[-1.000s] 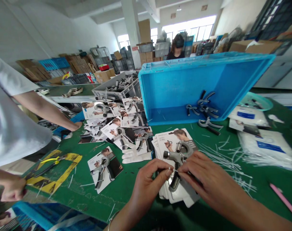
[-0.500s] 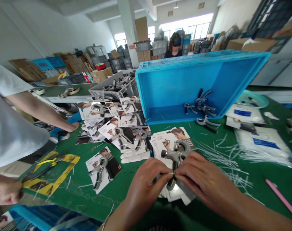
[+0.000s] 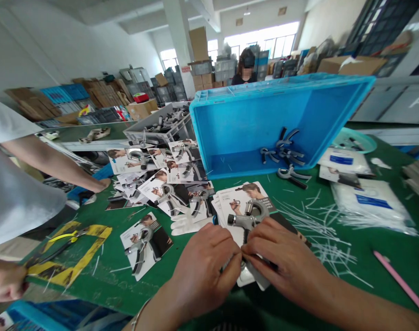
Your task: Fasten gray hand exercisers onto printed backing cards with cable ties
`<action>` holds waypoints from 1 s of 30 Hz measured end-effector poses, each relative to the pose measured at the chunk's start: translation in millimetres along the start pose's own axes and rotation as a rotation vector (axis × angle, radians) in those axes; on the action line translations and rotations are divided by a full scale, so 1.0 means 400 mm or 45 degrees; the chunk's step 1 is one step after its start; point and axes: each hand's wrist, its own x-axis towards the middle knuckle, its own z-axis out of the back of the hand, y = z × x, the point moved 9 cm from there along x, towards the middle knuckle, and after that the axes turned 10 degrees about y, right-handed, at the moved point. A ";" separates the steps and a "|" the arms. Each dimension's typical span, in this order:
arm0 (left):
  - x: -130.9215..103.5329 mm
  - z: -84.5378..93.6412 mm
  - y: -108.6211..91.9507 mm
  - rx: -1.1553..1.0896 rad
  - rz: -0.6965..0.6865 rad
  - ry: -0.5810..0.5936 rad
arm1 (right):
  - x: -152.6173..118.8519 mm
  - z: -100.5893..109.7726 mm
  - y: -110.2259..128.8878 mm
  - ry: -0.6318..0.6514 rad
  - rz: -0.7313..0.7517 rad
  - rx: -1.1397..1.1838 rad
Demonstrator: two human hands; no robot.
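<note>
A grey and black hand grip strengthener (image 3: 248, 220) with a coil spring lies on a stack of printed backing cards (image 3: 226, 208) in front of me. My left hand (image 3: 209, 266) and my right hand (image 3: 281, 253) meet over its handles, fingertips pinched together. Both hands are closed on a thin white cable tie at the handle, mostly hidden by the fingers. To the left, a card with another hand grip strengthener (image 3: 144, 243) on it lies apart. Loose white cable ties (image 3: 319, 230) are scattered right of my right hand.
Behind the stack, a blue crate (image 3: 243, 133) on its side holds several grip strengtheners. Carded ones (image 3: 168, 184) pile up at left, beside a white glove (image 3: 188, 224). Pliers (image 3: 66, 239) lie on yellow-black tape. A co-worker's arm (image 3: 54, 161) rests at left; a pink stick (image 3: 400, 280) lies right.
My left hand's fingers have curled in tighter, and the white piece seen between the fingertips is now covered. The whole view has shifted slightly.
</note>
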 end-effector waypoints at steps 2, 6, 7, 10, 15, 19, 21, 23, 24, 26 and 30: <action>-0.003 0.019 -0.005 0.005 -0.013 -0.127 | 0.002 0.003 -0.001 0.005 -0.003 -0.011; -0.018 0.043 0.038 -0.345 0.087 -0.354 | 0.001 0.015 -0.030 -0.001 -0.046 0.074; -0.022 0.040 0.055 -0.443 0.132 -0.376 | 0.001 0.015 -0.040 0.000 -0.062 0.112; -0.025 0.034 0.066 -0.527 0.156 -0.405 | 0.001 0.008 -0.060 0.005 -0.087 0.212; 0.009 0.015 -0.033 -0.300 -0.191 -0.296 | 0.005 -0.006 -0.062 -0.050 0.052 0.328; 0.006 -0.020 -0.016 -0.403 -0.090 -0.372 | -0.001 -0.007 -0.078 -0.046 0.034 0.342; -0.019 -0.048 0.025 -0.380 0.111 -0.432 | -0.006 0.003 -0.076 -0.071 0.064 0.381; -0.049 -0.079 0.061 -0.313 0.293 -0.452 | -0.007 0.008 -0.069 -0.080 0.094 0.407; -0.062 -0.092 0.074 -0.302 0.347 -0.452 | -0.005 0.007 -0.068 -0.075 0.089 0.397; -0.077 -0.111 0.090 -0.324 0.392 -0.443 | 0.003 0.001 -0.069 -0.058 0.039 0.342; -0.079 -0.107 0.094 -0.340 0.368 -0.470 | 0.027 -0.009 -0.055 -0.063 0.051 0.272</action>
